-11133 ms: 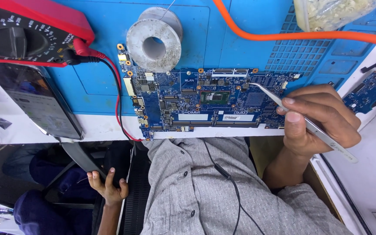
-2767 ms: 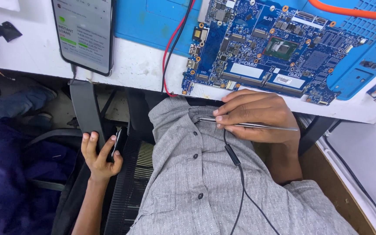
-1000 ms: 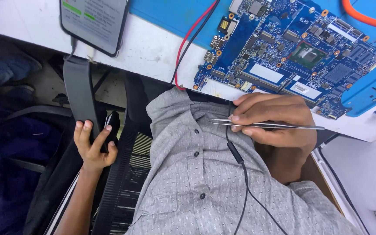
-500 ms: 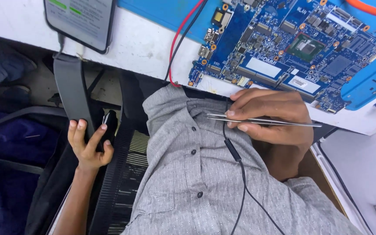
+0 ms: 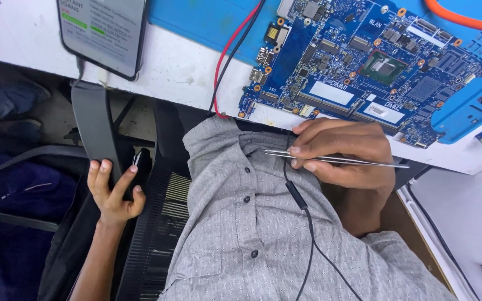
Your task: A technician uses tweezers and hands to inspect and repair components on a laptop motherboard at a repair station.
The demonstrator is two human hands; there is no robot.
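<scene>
While both hands sit low, below the bench edge, nothing is touching the board. Nearest the camera: grey patterned shirt (image 5: 241,234), with a thin black earphone cable (image 5: 306,223) running down its front.

Right hand (image 5: 344,153) rests against the chest just under the bench edge. Fingers are curled closed around metal tweezers (image 5: 336,160), pinched between thumb and fingertips. Tweezers lie roughly horizontal, one end over the shirt collar area, the other sticking out past the hand to the right. Can't tell whether the tips are pressed together.

Left hand (image 5: 112,189) is down beside the black chair (image 5: 157,223), well apart from the right. Fingers loosely wrapped around a small dark object (image 5: 138,165) at the chair's edge; too dark to tell what it is. A grey strap-like piece (image 5: 93,128) hangs just above that hand.

Farther out, on the white bench (image 5: 191,78): blue circuit board (image 5: 358,72), populated side up, near edge just beyond the right hand's knuckles but not touching. It lies partly on a blue work mat (image 5: 213,22). Red and black probe leads (image 5: 232,56) cross the mat and drop over the bench edge left of the board. Phone (image 5: 104,33) with lit screen sits far left, cable plugged in at its near end. Orange cable (image 5: 464,22) at top right.
</scene>
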